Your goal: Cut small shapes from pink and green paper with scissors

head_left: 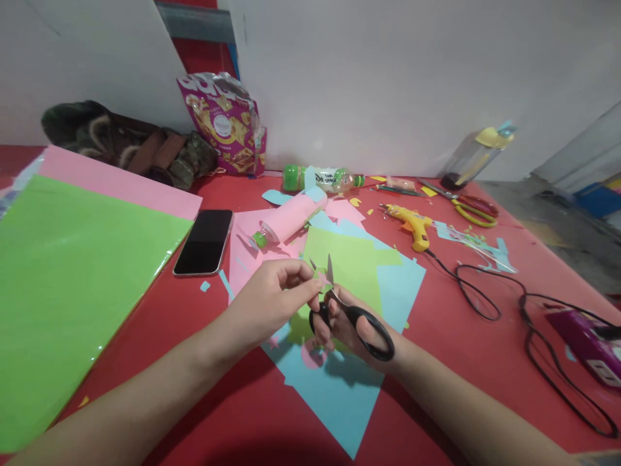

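Between the fingertips of my left hand (274, 294) is a small piece of paper (322, 278), green with a pink star-like shape against it. My right hand (344, 323) grips black-handled scissors (371, 333), their blades apart and pointing away from me, right at the paper piece. Under both hands lie a light blue sheet (334, 408) and a green sheet (349, 259). A round pink paper piece (312, 356) rests below the right hand, and a small pink star (274, 342) lies to its left.
A phone (204, 243), green sheets (72, 291) and a pink-wrapped bottle (291, 220) lie left and ahead. Farther off are a green bottle (323, 178) and a snack bag (223, 123). To the right sit a yellow glue gun (410, 223), its cord and a purple power strip (587, 346).
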### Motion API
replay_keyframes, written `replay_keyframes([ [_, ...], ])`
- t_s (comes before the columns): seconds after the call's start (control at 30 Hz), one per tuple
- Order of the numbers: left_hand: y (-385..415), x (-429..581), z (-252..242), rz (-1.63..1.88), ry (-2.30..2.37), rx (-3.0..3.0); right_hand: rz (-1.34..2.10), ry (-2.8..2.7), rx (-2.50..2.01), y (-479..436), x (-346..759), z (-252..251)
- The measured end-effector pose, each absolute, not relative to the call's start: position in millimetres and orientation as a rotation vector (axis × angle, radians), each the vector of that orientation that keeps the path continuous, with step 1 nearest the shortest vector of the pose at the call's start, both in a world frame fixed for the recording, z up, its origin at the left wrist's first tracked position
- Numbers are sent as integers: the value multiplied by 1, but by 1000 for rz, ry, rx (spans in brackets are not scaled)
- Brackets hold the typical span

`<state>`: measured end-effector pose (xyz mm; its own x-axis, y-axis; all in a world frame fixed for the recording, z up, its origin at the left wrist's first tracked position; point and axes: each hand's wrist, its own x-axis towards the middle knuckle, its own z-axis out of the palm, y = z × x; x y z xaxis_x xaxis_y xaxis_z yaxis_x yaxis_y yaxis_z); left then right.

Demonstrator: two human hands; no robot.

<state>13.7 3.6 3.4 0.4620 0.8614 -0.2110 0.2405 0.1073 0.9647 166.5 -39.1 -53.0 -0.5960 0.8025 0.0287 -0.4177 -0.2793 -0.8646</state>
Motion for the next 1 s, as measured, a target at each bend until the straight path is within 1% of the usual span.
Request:
replay_keyframes([
  [0.3, 3, 13, 2, 606, 1074, 1446, 1928, -1084, -531, -41, 161, -54],
  [0.43, -1, 17, 0, 675, 1078, 1378, 1912, -1044, -564, -44, 158, -57],
  [0.6, -6, 22, 1, 678, 1072, 1266, 1872, -1012, -605, -46, 156, -59],
  [0.8, -9, 25, -2, 694, 1056, 1182, 1764, -1079, -690, -48, 153, -60],
  [1.0, -12, 29, -5, 713, 1055, 1119, 1728, -1117, -774, -50, 151, -56],
])
